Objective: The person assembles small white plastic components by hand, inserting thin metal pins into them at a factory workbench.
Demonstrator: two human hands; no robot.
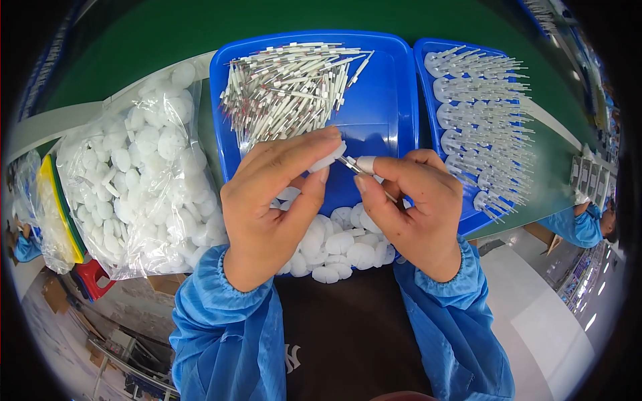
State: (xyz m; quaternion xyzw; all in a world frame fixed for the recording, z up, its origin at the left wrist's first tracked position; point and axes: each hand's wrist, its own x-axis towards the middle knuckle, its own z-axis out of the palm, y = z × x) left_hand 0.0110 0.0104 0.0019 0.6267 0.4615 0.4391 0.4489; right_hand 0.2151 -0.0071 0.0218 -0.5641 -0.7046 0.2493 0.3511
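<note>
A dark brown top is worn, with a white emblem marked on its left side. The top is flanked by crinkled blue sleeves, gathered into elastic cuffs; a white wrap is worn on the right hand.

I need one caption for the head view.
Left hand holding a flat white plastic disc, right hand a thin silvery rod, above a blue rectangular plastic tray.

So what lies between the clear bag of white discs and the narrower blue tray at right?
Between the bag and the narrower tray lies the larger blue tray, holding thin white rods, in the head view.
</note>
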